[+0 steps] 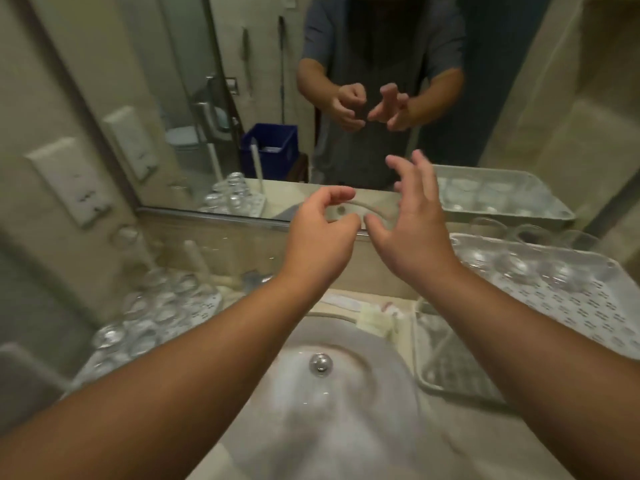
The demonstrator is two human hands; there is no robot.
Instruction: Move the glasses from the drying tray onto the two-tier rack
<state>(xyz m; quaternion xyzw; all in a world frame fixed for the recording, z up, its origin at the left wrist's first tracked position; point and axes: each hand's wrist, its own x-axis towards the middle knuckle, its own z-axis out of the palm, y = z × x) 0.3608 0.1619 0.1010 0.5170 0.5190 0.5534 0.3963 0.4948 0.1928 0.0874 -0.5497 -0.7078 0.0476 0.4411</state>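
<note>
Glasses [519, 268] clear, upturned on white drying tray [588, 317], hands raised empty

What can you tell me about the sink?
The sink is a round, pale grey basin set into a beige counter, straight below the person's arms. It looks smooth and glossy, like ceramic. A shiny metal drain sits at its bottom. No water is visibly running, though the picture is blurry. Glasses stand on the counter to its left, and a white tray with glasses lies to its right. Neither hand touches it; both hover above, near the mirror.
</note>
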